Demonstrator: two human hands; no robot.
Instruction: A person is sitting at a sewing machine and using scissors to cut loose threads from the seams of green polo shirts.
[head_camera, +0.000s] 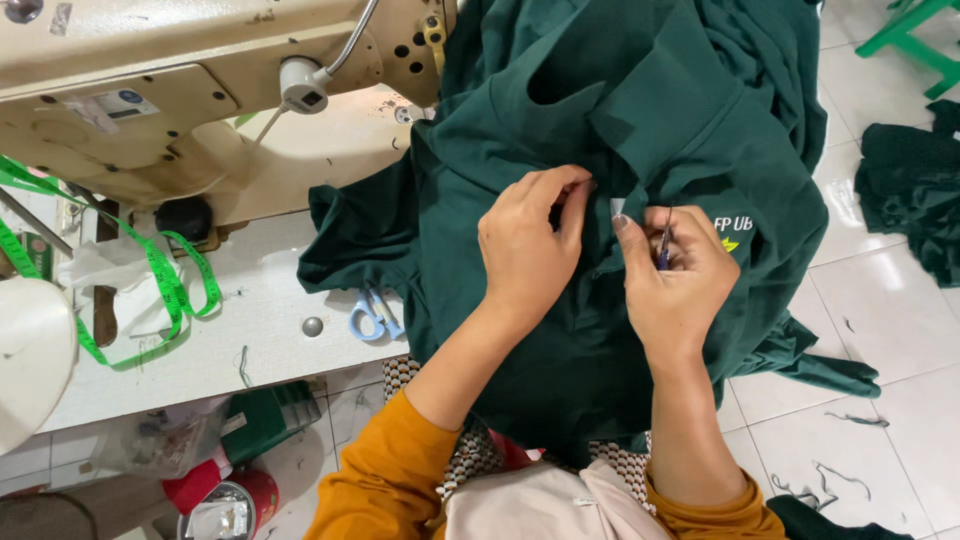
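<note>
A dark green garment (640, 110) with a small pale print on its chest lies over my lap and the edge of the sewing table. My left hand (525, 250) pinches a fold of the green fabric near the collar. Just to its right, my right hand (675, 280) grips a small thin tool with a purple handle (664, 245), its tip at the fabric next to a small white tag (618, 207). Both hands sit close together on the garment, and my sleeves are orange.
A cream sewing machine (180, 100) stands at the upper left on a white table (200, 350). On the table lie a green tape measure (165, 280) and blue-handled scissors (372, 315). More dark green cloth (915, 190) lies on the tiled floor at right.
</note>
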